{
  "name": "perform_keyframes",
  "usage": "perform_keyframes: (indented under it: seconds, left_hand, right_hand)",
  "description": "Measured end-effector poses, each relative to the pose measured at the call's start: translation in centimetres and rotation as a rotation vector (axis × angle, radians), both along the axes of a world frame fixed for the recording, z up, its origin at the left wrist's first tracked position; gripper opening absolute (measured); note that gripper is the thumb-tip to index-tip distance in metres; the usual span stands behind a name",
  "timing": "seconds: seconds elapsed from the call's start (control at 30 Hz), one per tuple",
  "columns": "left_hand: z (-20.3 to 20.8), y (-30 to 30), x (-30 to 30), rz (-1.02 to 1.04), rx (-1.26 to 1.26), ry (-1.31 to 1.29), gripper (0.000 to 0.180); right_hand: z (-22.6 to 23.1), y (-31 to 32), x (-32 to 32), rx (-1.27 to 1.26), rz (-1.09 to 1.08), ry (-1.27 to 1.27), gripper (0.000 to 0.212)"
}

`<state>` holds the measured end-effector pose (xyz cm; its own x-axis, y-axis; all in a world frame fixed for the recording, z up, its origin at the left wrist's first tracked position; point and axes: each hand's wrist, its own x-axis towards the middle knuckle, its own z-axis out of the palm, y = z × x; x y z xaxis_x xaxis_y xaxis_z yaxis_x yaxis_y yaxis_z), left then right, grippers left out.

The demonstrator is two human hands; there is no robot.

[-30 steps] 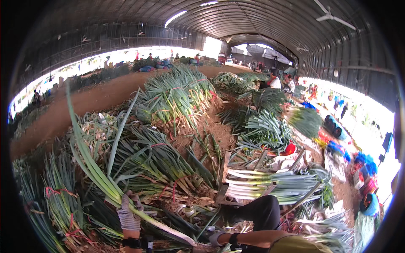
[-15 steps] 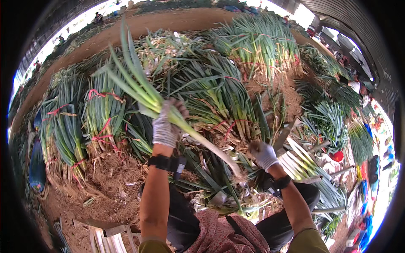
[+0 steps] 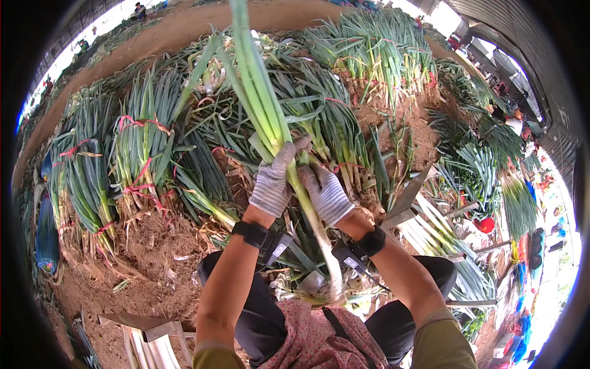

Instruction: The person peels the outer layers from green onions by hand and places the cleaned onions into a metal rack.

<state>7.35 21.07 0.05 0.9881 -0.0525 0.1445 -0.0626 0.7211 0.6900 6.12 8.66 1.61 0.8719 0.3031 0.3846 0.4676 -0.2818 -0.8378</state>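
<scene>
A long green onion (image 3: pixel 265 111) stands slanted before me, its leaves running up past the top edge and its pale stalk down toward my lap. My left hand (image 3: pixel 275 183), in a striped grey glove, is closed round it where the leaves meet the stalk. Against the same stalk, just below and to the right, my gloved right hand (image 3: pixel 328 193) has its fingers closed; exactly what they pinch is partly hidden. Leaf scraps and trimmings lie beneath both hands.
Tied green onion bundles (image 3: pixel 144 144) stand on soil at the left, and a larger stack (image 3: pixel 375 55) at the far right. Loose stalks (image 3: pixel 433 224) rest in a metal-edged rack at my right. A second metal frame (image 3: pixel 144 332) holds white stalks at lower left.
My right hand has come left and up from beside the rack to the green onion. My left hand has shifted right and toward me, bringing the onion more upright.
</scene>
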Motion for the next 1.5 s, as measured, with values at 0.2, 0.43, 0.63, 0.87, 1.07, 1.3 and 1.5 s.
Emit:
perform_keyframes:
  seconds: [0.2, 0.43, 0.63, 0.87, 1.07, 1.3, 1.5]
  left_hand:
    - [2.0, 1.1, -1.4, -0.002, -0.069, -0.035, 0.046]
    - [1.4, 0.3, -1.3, 0.092, 0.068, -0.005, 0.038]
    - [0.2, -1.1, -1.1, 0.096, -0.055, 0.162, 0.022]
    - [-0.3, -1.0, -0.6, 0.183, -0.073, 0.272, 0.022]
    - [0.2, 0.5, -0.5, 0.243, -0.003, 0.233, 0.02]
    - [2.4, 2.4, 0.0, 0.401, 0.052, 0.14, 0.016]
    - [1.3, 2.4, 0.4, 0.253, -0.075, 0.112, 0.017]
  right_hand:
    - [-4.3, -3.7, 0.1, -0.467, 0.142, 0.743, 0.03]
    - [-1.1, -5.5, -0.1, -0.213, 0.053, 0.373, 0.043]
    - [3.3, -1.7, -1.2, -0.76, 0.106, -0.192, 0.028]
    - [2.6, 0.0, -2.9, -1.065, 0.173, -0.565, 0.012]
    - [-1.8, -4.1, -9.1, -1.179, 0.651, -0.249, 0.008]
    - [-8.1, -11.9, -15.3, -1.264, 0.551, 0.856, 0.023]
    - [-6.6, -14.7, -7.4, -1.099, 0.052, 0.395, 0.024]
